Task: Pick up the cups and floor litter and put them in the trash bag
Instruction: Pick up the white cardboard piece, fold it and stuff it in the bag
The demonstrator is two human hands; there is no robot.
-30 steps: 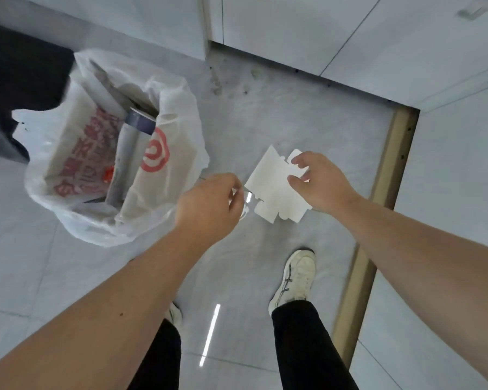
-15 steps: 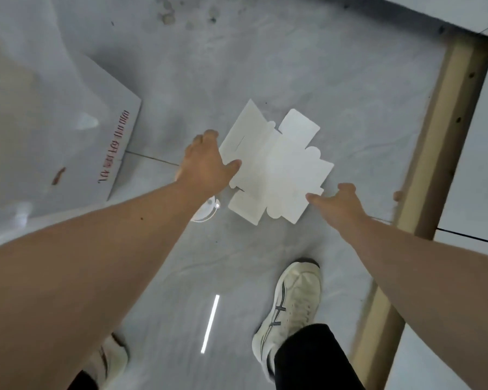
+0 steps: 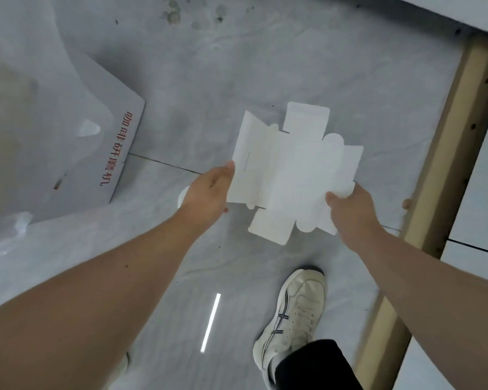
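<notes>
A flattened white carton (image 3: 290, 170) hangs above the grey floor, held at both sides. My left hand (image 3: 209, 192) pinches its left edge with the thumb on top. My right hand (image 3: 350, 212) grips its lower right corner. A small white round object (image 3: 182, 197) peeks out beside my left hand; I cannot tell if that hand holds it. The white plastic trash bag (image 3: 40, 122) with red print fills the left side, and its opening is out of view.
A tan wooden threshold strip (image 3: 448, 164) runs down the right side, with a small brown bit (image 3: 406, 204) next to it. My white shoe (image 3: 293, 313) stands below the carton. Dark stains (image 3: 181, 12) mark the floor at the top.
The view has dropped closer to the floor and the bag's opening has left the frame. My right hand, off the carton half a second ago, now grips its corner, and the carton has lifted.
</notes>
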